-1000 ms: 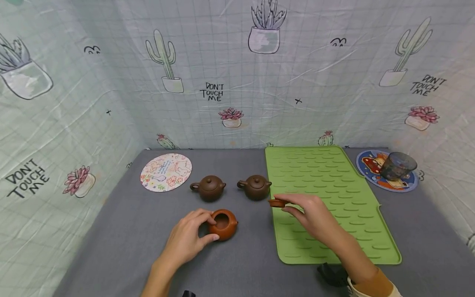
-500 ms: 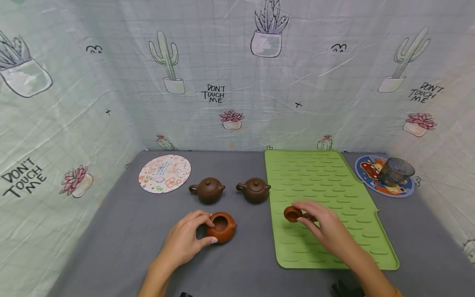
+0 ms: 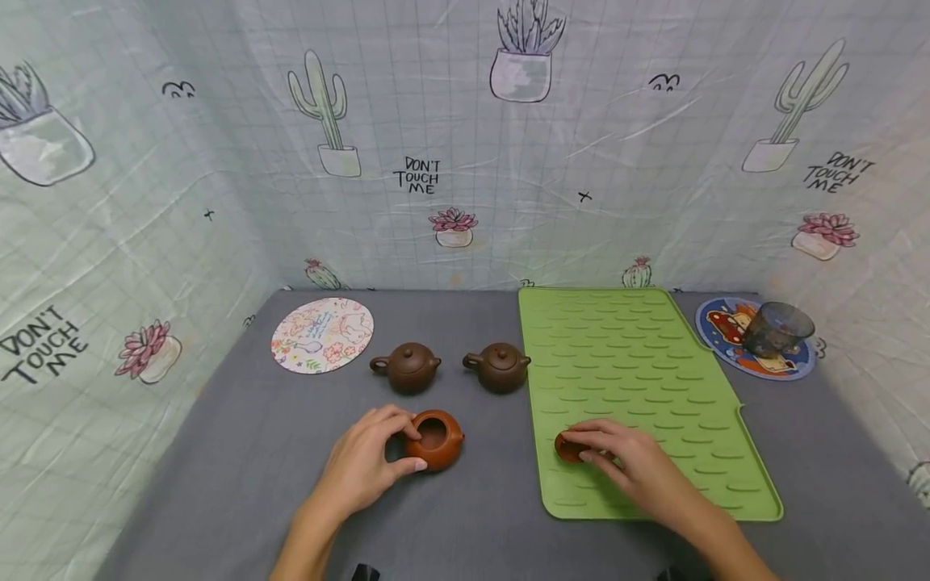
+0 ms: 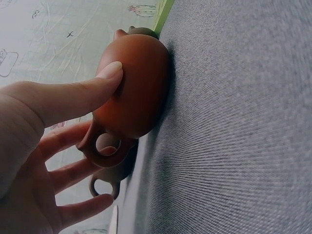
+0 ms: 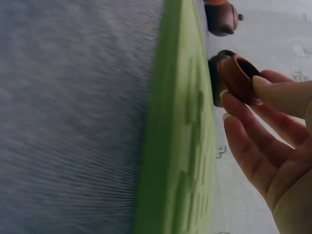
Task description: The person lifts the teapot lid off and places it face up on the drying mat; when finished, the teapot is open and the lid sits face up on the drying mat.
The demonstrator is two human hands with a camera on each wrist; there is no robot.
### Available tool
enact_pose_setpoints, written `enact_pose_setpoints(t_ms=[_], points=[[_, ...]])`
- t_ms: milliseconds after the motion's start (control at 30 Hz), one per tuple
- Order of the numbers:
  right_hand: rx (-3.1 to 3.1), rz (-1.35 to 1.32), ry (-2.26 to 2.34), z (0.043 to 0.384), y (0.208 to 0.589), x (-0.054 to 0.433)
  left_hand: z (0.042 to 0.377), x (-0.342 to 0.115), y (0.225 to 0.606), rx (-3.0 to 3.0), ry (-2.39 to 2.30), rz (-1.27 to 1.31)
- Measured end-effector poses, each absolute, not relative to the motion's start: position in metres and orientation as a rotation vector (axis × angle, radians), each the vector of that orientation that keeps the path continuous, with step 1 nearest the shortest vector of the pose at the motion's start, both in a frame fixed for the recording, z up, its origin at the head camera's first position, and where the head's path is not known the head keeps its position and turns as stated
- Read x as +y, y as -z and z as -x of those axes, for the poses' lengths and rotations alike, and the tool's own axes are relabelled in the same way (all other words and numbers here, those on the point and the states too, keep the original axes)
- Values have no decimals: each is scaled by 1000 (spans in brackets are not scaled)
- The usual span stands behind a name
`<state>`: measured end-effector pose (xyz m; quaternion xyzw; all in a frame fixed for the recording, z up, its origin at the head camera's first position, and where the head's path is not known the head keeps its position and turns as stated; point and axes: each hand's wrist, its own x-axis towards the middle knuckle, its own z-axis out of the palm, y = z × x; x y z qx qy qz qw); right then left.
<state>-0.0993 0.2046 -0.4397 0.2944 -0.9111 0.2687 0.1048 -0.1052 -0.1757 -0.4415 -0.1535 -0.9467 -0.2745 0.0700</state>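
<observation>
My left hand (image 3: 366, 461) grips an open reddish-brown clay teapot (image 3: 448, 450) on the grey cloth, thumb against its side and a finger over the mouth's rim. The left wrist view shows its loop handle (image 4: 108, 158) between the spread fingers. Over the near left part of the green mat (image 3: 617, 355), my right hand (image 3: 634, 460) pinches the small matching lid (image 5: 235, 80) between thumb and fingertips. The lid's hollow side faces up, close above the mat; in the head view the fingers partly cover it.
Behind the open teapot stand two dark brown lidded teapots, one on the left (image 3: 411, 371) and one beside the mat (image 3: 501, 369). A floral round coaster (image 3: 322, 335) lies back left. At back right, a dark see-through cup (image 3: 777, 329) rests on a blue patterned coaster (image 3: 715, 327).
My right hand has moved right and toward me over the green mat with the lid, which has tipped hollow side up. My left hand stays at the open teapot.
</observation>
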Motion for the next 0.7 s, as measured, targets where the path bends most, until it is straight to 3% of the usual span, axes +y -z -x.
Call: enact_pose_setpoints(t_ms=[700], points=[[-2894,-872,-1106,102,450,206,106,-175,436,-2914,859,425]])
